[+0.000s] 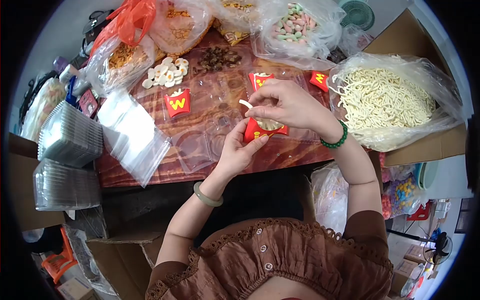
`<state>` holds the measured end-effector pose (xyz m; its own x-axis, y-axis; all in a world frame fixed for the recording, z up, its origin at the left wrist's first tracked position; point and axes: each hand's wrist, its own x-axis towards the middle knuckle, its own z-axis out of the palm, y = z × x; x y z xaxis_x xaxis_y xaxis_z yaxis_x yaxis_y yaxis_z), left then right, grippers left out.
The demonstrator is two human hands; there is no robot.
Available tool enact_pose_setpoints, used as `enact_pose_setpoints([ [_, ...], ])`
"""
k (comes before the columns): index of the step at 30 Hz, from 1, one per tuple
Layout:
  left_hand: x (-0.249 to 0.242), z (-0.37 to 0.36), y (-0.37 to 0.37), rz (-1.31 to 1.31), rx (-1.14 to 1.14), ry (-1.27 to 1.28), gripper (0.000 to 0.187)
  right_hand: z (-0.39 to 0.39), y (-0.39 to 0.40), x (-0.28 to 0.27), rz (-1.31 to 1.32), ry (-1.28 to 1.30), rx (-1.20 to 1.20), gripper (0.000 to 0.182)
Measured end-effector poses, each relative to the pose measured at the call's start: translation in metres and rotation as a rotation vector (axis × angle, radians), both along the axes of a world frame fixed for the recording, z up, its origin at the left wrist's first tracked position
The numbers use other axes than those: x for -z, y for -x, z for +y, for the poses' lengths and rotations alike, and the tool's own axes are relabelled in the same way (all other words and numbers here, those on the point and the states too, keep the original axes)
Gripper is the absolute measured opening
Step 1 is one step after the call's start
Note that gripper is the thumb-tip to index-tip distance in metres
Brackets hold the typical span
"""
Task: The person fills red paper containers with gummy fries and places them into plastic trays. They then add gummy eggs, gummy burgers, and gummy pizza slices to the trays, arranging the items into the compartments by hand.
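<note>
My left hand [237, 150] is closed around a small red fry box [253, 134] with yellow lettering, holding it above the table's front part. Pale fry-shaped sticks [269, 124] fill its top. Just over it, my right hand [295, 105] pinches one curved whitish stick [245, 103] between thumb and fingertips. Behind my right hand another red fry box [260, 79] lies partly hidden. A third one [178, 102] rests at left on clear plastic trays [192, 147], and a small red piece with a yellow letter [319, 80] sits to the right.
A bag-lined cardboard box [427, 145] holds many pale sticks [390, 97] at right. Egg-like discs [167, 73] and brown pieces [218, 58] lie farther back, below open bags of small items [295, 22]. Stacked clear trays [70, 135] and plastic bags [132, 132] are at left.
</note>
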<state>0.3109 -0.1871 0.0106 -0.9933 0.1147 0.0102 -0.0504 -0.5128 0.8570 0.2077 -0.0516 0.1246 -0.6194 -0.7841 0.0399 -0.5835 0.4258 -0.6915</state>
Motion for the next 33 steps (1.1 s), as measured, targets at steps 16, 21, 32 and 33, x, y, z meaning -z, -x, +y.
enact_pose_setpoints([
  [16,-0.011,-0.016,-0.018,-0.089,-0.101,-0.118,0.039,-0.004,-0.038,0.007,0.529,0.069,0.031,0.016],
  [21,0.007,0.014,-0.014,0.062,-0.153,0.016,0.039,0.014,-0.051,0.021,0.525,0.004,0.025,0.013],
  [32,0.005,0.069,0.005,-0.001,0.025,-0.240,0.041,0.126,-0.028,-0.002,0.466,0.290,0.592,0.017],
  [33,0.005,0.070,0.005,-0.006,0.014,-0.236,0.041,0.150,-0.016,-0.007,0.858,0.044,0.663,0.017],
])
